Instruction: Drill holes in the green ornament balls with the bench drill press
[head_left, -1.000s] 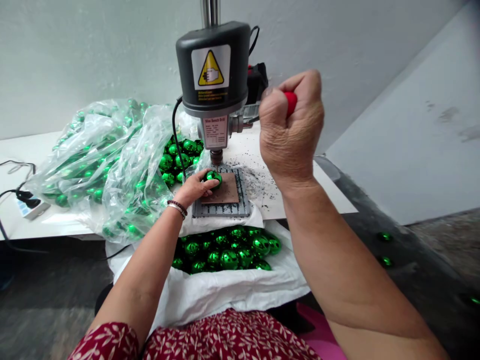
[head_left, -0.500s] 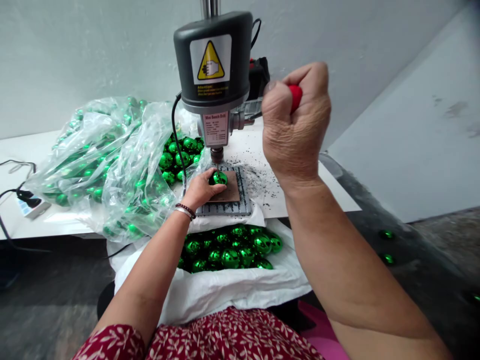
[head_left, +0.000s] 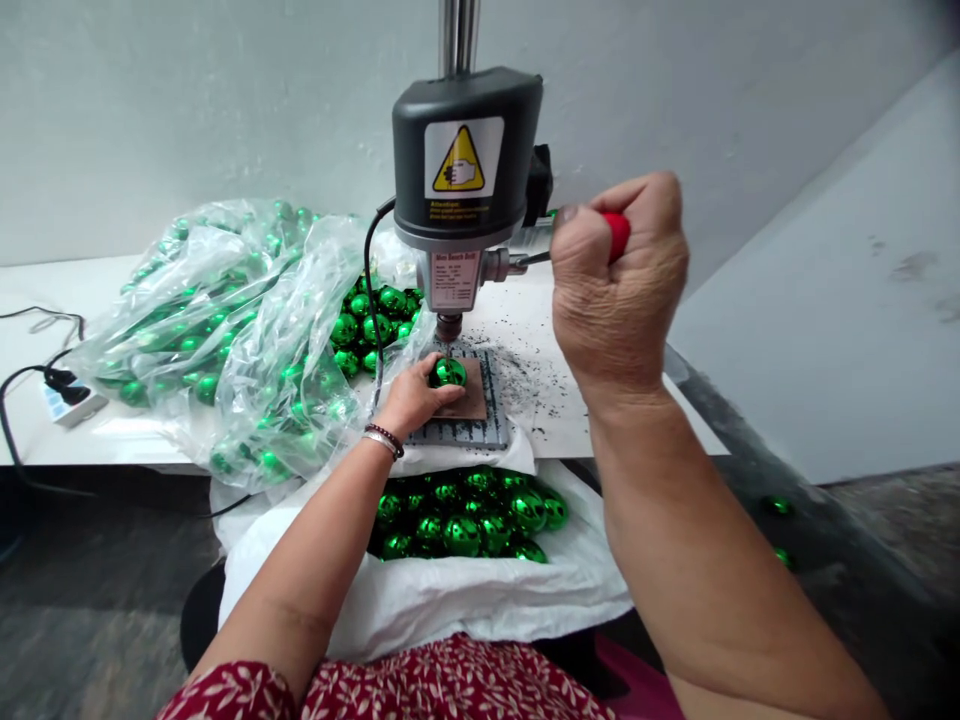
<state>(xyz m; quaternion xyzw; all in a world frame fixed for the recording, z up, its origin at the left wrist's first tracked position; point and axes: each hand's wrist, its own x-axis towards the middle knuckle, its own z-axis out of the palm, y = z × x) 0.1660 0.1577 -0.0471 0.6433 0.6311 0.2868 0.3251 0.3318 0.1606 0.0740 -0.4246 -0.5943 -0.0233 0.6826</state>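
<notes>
My left hand (head_left: 418, 396) grips a shiny green ball (head_left: 451, 372) between thumb and fingers, holding it on a brown board (head_left: 472, 400) that lies on the ribbed grey drill base (head_left: 493, 428). Right above the ball is the chuck (head_left: 449, 327) of the bench drill (head_left: 466, 150); whether the bit is inside the ball I cannot tell. Raised at the right, my right hand (head_left: 622, 285) is closed around the drill's lever handle (head_left: 618, 236), whose red knob shows between the fingers.
Clear plastic bags (head_left: 225, 330) of green balls cover the table's left part. Below the table edge, a white sack (head_left: 495, 595) holds more green balls. Dark shavings (head_left: 529, 375) litter the tabletop beside the base. A power strip (head_left: 71, 398) with cords sits far left.
The whole view has shifted, so drill and hands appear lower and further right. Both hands keep their holds, the left on the ball and the right on the lever handle.
</notes>
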